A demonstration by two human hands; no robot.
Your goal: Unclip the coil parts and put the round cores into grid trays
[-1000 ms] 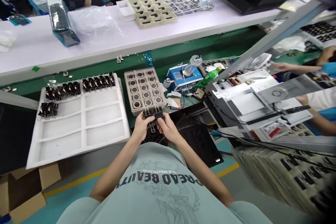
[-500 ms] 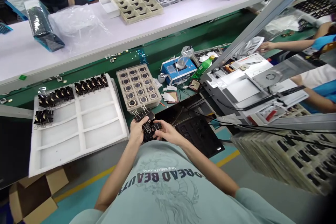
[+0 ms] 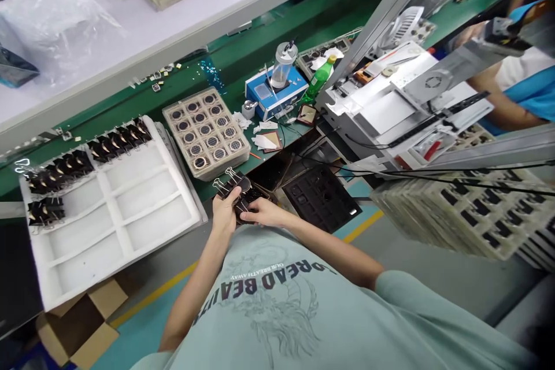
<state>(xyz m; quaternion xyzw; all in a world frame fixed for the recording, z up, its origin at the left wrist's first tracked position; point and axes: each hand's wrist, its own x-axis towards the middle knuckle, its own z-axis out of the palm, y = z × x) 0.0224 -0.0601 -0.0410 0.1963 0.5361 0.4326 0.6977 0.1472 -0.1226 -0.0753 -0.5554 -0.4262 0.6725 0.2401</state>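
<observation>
In front of my shirt, my left hand (image 3: 224, 212) is closed round a dark part with a rounded end (image 3: 245, 185). Black binder clips (image 3: 222, 189) with raised silver wire handles are clamped along its far side. My right hand (image 3: 265, 212) is closed at the near right edge of that part, its thumb and fingers pinching a black binder clip (image 3: 243, 206), partly hidden by the fingers. Just beyond my hands lies a clear compartment tray (image 3: 206, 133) of round dark parts. To the left, a white foam tray (image 3: 143, 219) bears rows of similar clipped parts (image 3: 121, 141).
Behind stands a blue device (image 3: 277, 92) with a clear canister, beside a green bottle (image 3: 319, 78). A white machine (image 3: 399, 121) and stacked trays (image 3: 433, 214) occupy the right. A black tray (image 3: 321, 196) sits low beside me; an opened cardboard box (image 3: 78, 329) is at lower left.
My right hand has moved left with the binder clip, from beside the dark part to its edge. My left hand keeps its hold. The camera view has shifted right and down.
</observation>
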